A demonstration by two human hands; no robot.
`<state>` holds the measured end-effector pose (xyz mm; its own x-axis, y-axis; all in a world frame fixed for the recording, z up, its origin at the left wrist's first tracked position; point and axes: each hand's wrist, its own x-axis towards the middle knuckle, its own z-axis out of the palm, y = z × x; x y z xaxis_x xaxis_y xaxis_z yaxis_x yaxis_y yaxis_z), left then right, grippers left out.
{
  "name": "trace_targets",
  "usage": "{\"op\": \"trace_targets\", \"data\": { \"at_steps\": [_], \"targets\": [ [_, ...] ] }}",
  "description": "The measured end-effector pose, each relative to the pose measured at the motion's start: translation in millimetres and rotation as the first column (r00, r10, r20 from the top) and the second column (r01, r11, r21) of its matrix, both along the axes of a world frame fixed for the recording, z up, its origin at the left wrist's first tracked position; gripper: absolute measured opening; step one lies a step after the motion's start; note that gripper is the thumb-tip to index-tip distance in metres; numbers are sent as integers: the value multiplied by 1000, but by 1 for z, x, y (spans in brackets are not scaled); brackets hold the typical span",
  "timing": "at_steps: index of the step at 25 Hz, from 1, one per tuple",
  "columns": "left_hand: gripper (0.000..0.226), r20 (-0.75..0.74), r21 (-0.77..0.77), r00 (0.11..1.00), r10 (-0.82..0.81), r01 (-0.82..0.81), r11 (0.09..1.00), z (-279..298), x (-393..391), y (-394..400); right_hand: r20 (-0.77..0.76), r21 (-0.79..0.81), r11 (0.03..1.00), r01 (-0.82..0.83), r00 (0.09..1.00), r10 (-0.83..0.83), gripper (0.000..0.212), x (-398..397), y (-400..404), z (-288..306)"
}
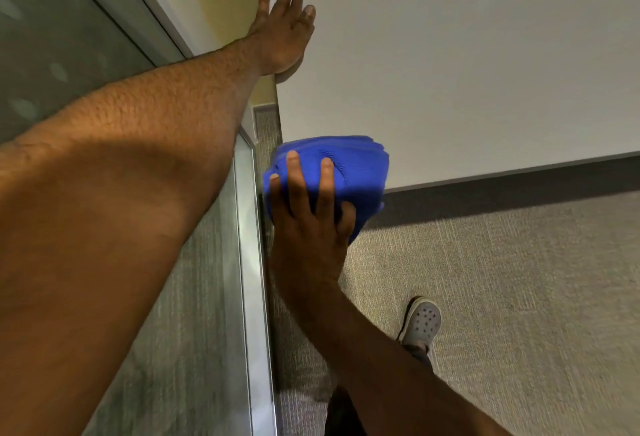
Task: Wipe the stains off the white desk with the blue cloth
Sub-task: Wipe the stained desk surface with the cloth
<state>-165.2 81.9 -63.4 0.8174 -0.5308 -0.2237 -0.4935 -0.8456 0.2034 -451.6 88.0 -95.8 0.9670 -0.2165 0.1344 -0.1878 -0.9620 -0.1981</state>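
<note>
The white desk (467, 65) fills the upper right of the head view, and no stains show on its visible surface. A folded blue cloth (349, 172) sits over the desk's near left corner. My right hand (308, 224) presses on the cloth from below, fingers spread across it and thumb curled round its right side. My left hand (282, 30) lies flat on the desk's left edge farther back, fingers apart, holding nothing.
A frosted glass partition (62, 55) with a metal frame (252, 262) runs close along the desk's left side. Grey carpet (519, 297) lies below the desk's front edge. My foot in a grey perforated shoe (422, 321) stands on it.
</note>
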Motion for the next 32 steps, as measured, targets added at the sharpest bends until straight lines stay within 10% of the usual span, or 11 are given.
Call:
{"op": "trace_targets", "data": {
  "at_steps": [4,10,15,21,27,32],
  "targets": [
    [53,-85,-47,995,52,-56,997,4,-4,-4,-157,-104,982,-159,977,142,33,27,-15,21],
    [65,-330,-231,926,183,-267,936,4,1,-1,-461,-182,944,-276,872,166,47,133,-15,34],
    [64,-290,-210,942,171,-236,949,-1,11,-1,-285,-62,895,-442,867,408,33,64,-34,37],
    [53,-93,-27,995,43,-46,999,-2,18,-9,-310,121,606,-786,550,776,38,16,-141,52],
    [54,-72,95,997,26,-19,995,-5,21,-14,-172,652,730,-205,898,406,39,34,-234,62],
    [68,-147,122,985,90,-72,990,-7,22,-10,-237,173,978,119,968,-76,55,92,-199,41]
  ]
}}
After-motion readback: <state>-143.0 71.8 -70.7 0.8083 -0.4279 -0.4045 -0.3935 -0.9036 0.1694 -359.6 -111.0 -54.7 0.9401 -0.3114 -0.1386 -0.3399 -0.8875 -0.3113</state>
